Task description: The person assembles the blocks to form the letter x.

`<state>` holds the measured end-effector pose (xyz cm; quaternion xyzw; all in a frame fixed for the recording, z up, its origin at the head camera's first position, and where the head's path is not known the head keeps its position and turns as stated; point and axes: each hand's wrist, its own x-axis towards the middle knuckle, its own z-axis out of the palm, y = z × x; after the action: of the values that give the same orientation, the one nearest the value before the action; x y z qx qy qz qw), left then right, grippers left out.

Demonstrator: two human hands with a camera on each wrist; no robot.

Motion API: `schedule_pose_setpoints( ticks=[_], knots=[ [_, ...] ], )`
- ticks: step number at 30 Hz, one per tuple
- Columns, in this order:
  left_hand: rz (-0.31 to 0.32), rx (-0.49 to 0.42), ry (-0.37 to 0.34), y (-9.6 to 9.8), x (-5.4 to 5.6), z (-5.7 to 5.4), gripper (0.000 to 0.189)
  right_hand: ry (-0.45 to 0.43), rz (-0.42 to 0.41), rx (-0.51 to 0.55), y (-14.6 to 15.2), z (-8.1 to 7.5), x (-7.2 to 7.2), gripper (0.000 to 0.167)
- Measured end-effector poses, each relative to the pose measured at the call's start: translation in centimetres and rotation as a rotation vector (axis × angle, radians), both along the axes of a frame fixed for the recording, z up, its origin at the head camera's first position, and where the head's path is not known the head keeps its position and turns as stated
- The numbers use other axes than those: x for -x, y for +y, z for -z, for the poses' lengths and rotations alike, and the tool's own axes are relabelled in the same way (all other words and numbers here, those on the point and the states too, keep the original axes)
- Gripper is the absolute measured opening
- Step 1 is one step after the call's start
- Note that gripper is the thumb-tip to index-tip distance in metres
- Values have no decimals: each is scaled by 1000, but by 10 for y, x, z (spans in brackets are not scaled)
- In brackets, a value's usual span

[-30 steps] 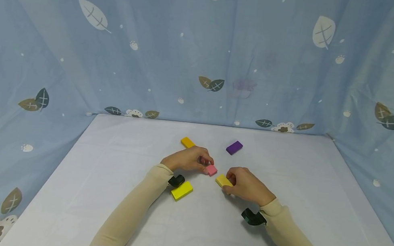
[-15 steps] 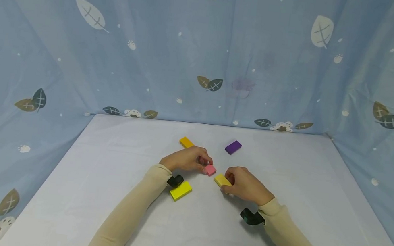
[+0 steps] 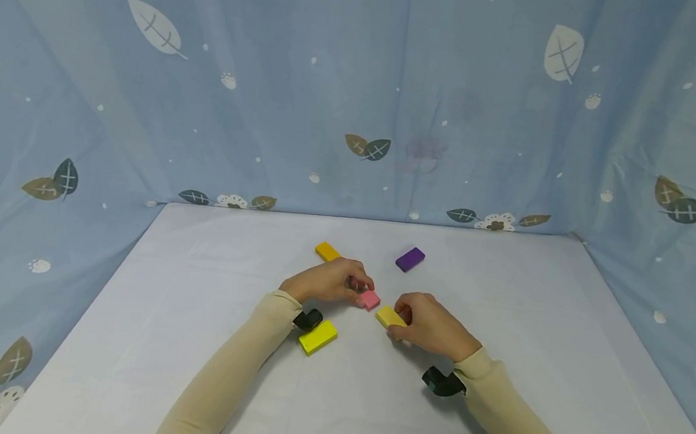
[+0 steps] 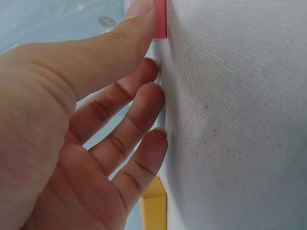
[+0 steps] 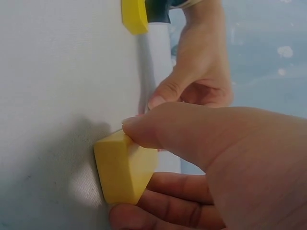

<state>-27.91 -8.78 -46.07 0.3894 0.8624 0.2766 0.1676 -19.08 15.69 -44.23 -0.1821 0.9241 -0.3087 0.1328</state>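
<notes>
The left hand's thumb and fingers (image 3: 360, 292) are pinching a pink block (image 3: 371, 300), drawn in no wider than the block, while the other three fingertips are hanging loosely curved near the white counter (image 3: 201, 265) and holding nothing. The right hand (image 3: 435, 325) is gripping a pale yellow block (image 3: 389, 317), its thumb lying along one edge and its fingers curling to the opposite side; whether that block is pressing flat on the cloth or tilting slightly above it, I cannot tell. The two held blocks are facing each other mid-counter — just apart, near corner to near corner. The step in hand seems to be positioning or steadying this pair, and any next move appears to be calling for small, level adjustments, with the fingers easing apart evenly so that neither block is twisting. Farther out, a bright yellow block (image 3: 318, 337) is lying just beside the left wrist, an orange-yellow block (image 3: 327, 251) is showing past the left hand — partly covered by it — and a purple block (image 3: 410, 259) is resting toward the back. Beyond the counter, a blue leaf-patterned curtain (image 3: 272, 87) is hanging.
</notes>
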Motion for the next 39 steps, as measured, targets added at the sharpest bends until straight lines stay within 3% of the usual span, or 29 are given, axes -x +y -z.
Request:
schedule_pose_setpoints(
  ticks=[39],
  knots=[
    [5,-4,18,1,-1,-1,27,62,6,34,-8,6,1,24]
  ],
)
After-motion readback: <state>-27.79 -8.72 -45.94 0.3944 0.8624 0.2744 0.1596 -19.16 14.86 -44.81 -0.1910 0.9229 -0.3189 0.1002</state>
